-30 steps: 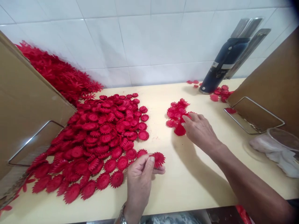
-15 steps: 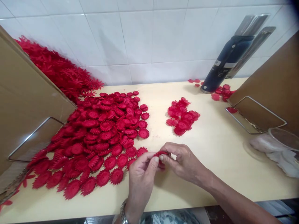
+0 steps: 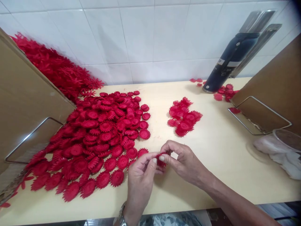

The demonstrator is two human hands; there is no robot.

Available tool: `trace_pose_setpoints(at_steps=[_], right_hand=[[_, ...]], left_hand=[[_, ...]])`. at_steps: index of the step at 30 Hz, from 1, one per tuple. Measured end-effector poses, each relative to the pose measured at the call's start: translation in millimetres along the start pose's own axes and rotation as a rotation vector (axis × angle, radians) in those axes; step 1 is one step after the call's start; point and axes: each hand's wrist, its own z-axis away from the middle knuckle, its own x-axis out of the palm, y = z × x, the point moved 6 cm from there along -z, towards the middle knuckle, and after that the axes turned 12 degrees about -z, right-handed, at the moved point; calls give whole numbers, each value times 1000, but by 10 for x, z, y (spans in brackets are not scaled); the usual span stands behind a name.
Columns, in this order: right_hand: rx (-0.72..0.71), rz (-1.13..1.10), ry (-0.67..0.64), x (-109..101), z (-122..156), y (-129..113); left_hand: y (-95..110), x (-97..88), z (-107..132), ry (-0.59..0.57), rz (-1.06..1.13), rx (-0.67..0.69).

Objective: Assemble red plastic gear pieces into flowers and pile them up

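Between my two hands, over the front of the table, a small red flower piece is pinched, mostly covered by fingers. My left hand, with a watch at the wrist, grips its left side between thumb and fingers. From the right, my right hand closes thumb and forefinger on the same piece. To the left spreads a big heap of red round flower pieces with toothed edges, its nearest ones beside my left hand. Beyond my hands lies a smaller pile of thinner red petal pieces.
At the back left rises a mound of red star-shaped pieces behind a cardboard panel. A dark blue bottle stands at the back right near loose red pieces. Another cardboard panel, a wire bookend and a plastic-wrapped container are at right.
My hands have shifted only slightly, with the fingers turned a little around the red piece. The view has moved a touch. The piles look the same.
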Motion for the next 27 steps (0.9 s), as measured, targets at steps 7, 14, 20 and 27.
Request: trace_pose_setpoints(at_steps=[7, 14, 20, 27], right_hand=[[-192, 178, 48, 37, 30, -66], [-242, 327, 101, 93, 30, -67], [-226, 259, 46, 40, 43, -140], [118, -338, -190, 104, 18, -21]], left_hand=[[9, 95, -4, -94, 97, -18], [-31, 102, 2, -35, 72, 13], [-91, 29, -2, 19, 40, -8], [-64, 53, 10, 1, 103, -59]])
